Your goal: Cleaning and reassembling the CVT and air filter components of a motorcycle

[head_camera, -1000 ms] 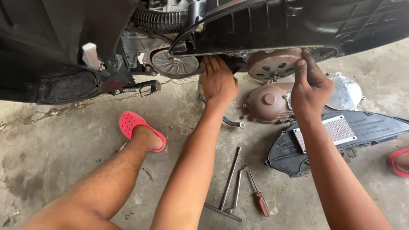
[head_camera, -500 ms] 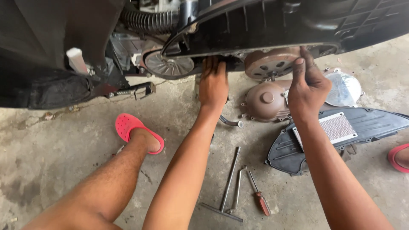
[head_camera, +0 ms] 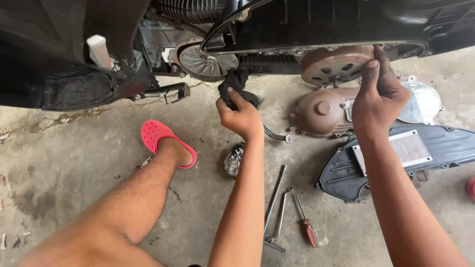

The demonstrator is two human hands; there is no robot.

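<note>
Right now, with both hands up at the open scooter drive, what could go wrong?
1. The left hand holds a dark rag close to the drive belt and front pulley; if anything turns, rag or fingers could be drawn in.
2. The right hand grips the rear clutch drum, a likely pinch point.
3. The screwdriver and T-wrench lie loose near the leg, easy to kick.

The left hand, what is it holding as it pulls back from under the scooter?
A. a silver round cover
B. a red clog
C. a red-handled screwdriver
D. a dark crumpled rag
D: the left hand has its grip closed around a dark crumpled rag, just below the finned pulley; the red-handled screwdriver lies untouched on the concrete floor.
</note>
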